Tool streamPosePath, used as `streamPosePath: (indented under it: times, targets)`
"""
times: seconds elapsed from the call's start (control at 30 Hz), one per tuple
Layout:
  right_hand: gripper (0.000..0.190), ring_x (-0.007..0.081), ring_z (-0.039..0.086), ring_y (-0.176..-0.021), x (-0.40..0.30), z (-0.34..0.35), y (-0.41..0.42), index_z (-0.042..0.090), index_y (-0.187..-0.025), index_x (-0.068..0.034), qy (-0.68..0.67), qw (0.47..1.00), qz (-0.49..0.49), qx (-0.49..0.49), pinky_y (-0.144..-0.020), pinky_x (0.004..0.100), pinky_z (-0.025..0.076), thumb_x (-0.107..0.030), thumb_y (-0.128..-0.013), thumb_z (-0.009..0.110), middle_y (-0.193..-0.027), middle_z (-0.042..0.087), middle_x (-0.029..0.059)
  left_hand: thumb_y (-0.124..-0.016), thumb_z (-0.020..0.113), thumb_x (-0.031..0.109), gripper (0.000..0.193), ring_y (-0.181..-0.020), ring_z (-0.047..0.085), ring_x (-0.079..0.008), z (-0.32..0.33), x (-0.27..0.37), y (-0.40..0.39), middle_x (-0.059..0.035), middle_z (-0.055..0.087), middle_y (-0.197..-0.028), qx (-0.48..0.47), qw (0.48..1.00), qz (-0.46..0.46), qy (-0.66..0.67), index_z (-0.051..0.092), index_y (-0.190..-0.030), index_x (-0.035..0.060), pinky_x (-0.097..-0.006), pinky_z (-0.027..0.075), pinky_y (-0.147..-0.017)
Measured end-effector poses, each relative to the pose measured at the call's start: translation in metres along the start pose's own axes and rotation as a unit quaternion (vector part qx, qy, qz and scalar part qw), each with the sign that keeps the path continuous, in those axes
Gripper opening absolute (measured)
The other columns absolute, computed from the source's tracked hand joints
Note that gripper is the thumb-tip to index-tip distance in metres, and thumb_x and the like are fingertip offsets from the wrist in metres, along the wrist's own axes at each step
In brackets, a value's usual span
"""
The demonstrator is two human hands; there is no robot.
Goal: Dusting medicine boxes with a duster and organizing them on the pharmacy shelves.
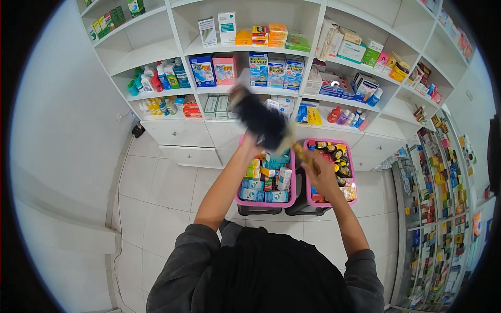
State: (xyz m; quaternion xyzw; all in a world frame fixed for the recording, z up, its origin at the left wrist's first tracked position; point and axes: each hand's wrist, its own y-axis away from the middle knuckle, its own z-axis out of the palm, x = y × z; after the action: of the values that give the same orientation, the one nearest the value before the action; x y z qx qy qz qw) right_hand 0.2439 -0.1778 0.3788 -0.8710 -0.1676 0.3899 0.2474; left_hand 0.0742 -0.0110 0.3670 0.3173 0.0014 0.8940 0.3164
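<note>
My right hand (320,172) grips the yellowish-brown handle of a duster (263,119), probably a feather one. Its dark head is blurred by motion and slants up to the left in front of the shelves. My left hand (250,145) is at the lower side of the dark head. Its fingers are mostly hidden, so I cannot tell whether it holds anything. Below the hands stand two pink-rimmed baskets: the left basket (292,195) is full of medicine boxes, and the right basket (355,195) holds dark bottles with yellow caps and several boxes.
A white shelf unit (250,92) curves across the front, with boxes and bottles on several levels. A drawer (191,155) juts out at its lower left. On the right is a glass display case (430,223) full of small packages. A cable (118,219) runs along the left wall.
</note>
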Motion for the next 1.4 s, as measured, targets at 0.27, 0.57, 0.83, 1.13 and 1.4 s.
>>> streamPosePath:
  times: [0.27,0.57,0.83,1.13,1.4]
  targets:
    - [0.032,0.0155,0.061,-0.084,0.0,0.007,0.002,0.054,-0.114,0.0,-0.04,0.995,0.092,0.029,-0.076,0.0267,0.047,-0.005,-0.083,0.059,-0.097,0.064,0.0128,-0.087,0.048,0.051,0.05,-0.069,0.057,-0.016,-0.032,-0.003,-0.012,-0.0075,0.058,-0.094,-0.068,0.996,-0.04,0.048,0.053,-0.11,0.007,-0.0284,0.049,-0.056]
    - [0.035,0.0216,0.06,-0.094,0.008,0.03,0.022,0.05,-0.116,0.003,-0.067,0.994,0.068,0.059,-0.078,0.0294,0.047,-0.004,-0.083,0.058,-0.111,0.059,0.0176,-0.082,0.051,0.055,0.06,-0.094,0.06,-0.0273,-0.017,-0.008,0.006,-0.0115,0.053,-0.12,-0.086,0.989,-0.031,0.114,0.049,-0.12,0.0089,-0.0402,0.048,-0.083]
    - [0.034,0.0347,0.061,-0.089,-0.012,0.049,0.018,0.05,-0.114,0.004,-0.039,0.998,0.048,0.006,-0.076,0.0327,0.049,-0.002,-0.082,0.059,-0.102,0.059,0.0218,-0.09,0.044,0.046,0.054,-0.114,0.051,-0.0302,-0.084,-0.007,-0.052,-0.0132,0.053,-0.123,-0.528,0.813,-0.061,0.237,0.048,-0.124,0.0049,-0.0455,0.035,-0.101]
    - [0.031,0.0221,0.061,-0.082,0.018,0.026,0.019,0.052,-0.114,0.002,0.004,0.991,0.074,0.11,-0.072,0.0287,0.048,-0.001,-0.083,0.057,-0.094,0.062,0.0171,-0.091,0.042,0.049,0.054,-0.102,0.057,-0.0232,-0.022,-0.004,-0.005,-0.0116,0.057,-0.116,-0.012,0.999,-0.035,-0.021,0.049,-0.122,0.0056,-0.0405,0.044,-0.092]
    - [0.03,0.0113,0.055,-0.08,0.034,-0.025,-0.003,0.052,-0.114,0.002,-0.146,0.971,0.186,0.024,-0.074,0.0239,0.044,-0.004,-0.084,0.057,-0.092,0.06,0.0085,-0.094,0.034,0.047,0.055,-0.099,0.06,-0.0209,-0.02,0.012,0.006,-0.0138,0.058,-0.112,-0.088,0.938,-0.018,-0.335,0.044,-0.126,0.0031,-0.0329,0.052,-0.079]
